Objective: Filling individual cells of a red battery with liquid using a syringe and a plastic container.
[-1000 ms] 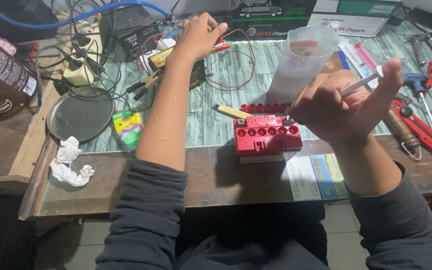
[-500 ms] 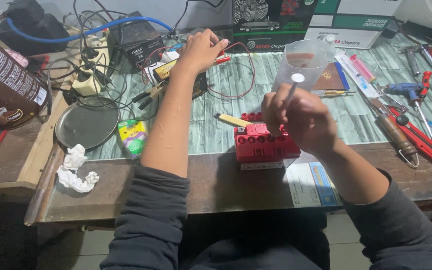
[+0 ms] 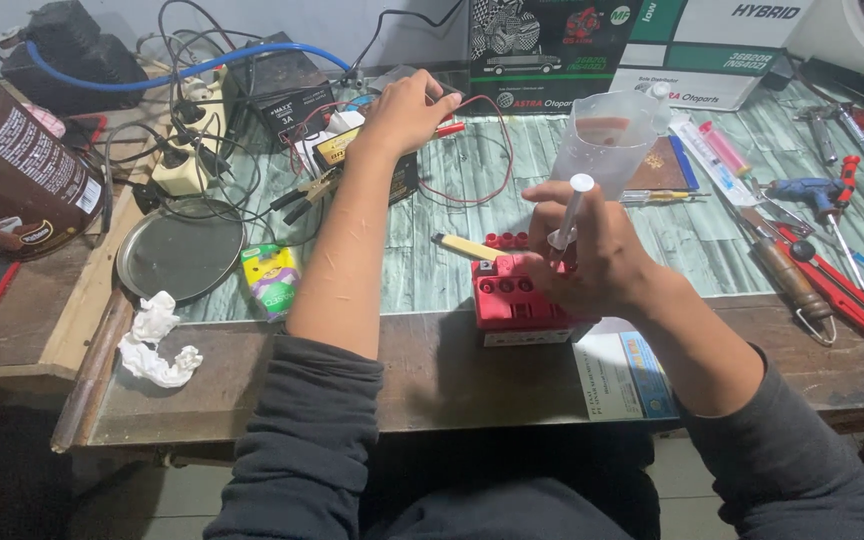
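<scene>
Red battery (image 3: 512, 300) seen at near table edge (image 3: 432, 380), right part hidden by right hand (image 3: 592, 260). Syringe (image 3: 570, 212) gripped upright over battery top, tip concealed. Farther back, left hand (image 3: 404, 112) curled over meter (image 3: 352, 150); grasp unclear.

The right hand (image 3: 592, 255) holds a white syringe (image 3: 570, 212) upright over a small red battery (image 3: 517, 295) near the front edge of the tabletop (image 3: 432, 360). Just behind it stands a clear plastic jug (image 3: 607, 140). The left hand (image 3: 402, 110) reaches far back, resting on red wires (image 3: 492, 150) beside a black charger (image 3: 277, 95). Crumpled tissue (image 3: 157, 340) lies at the left.
</scene>
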